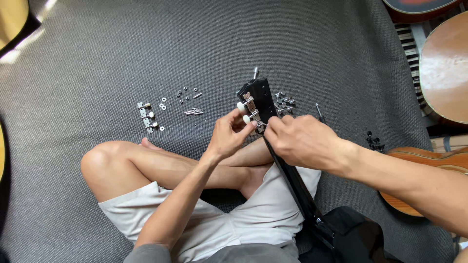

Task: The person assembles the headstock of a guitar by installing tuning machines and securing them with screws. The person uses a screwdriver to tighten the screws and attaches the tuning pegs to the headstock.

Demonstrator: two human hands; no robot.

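Observation:
A black guitar lies across my lap, its neck [292,180] running up to the black headstock [261,95]. A silver tuner strip with white knobs [247,108] sits on the headstock's left edge. My left hand [229,135] pinches the lowest white knob of that strip. My right hand [302,141] grips the neck just below the headstock, fingertips at the strip's lower end. What its fingers hold is hidden.
On the grey carpet [97,63] lie a second tuner strip [146,117], small washers and screws [187,100], a pile of silver parts [284,102] and a screwdriver [319,113]. Wooden guitars [443,68] and a keyboard [409,44] stand at right.

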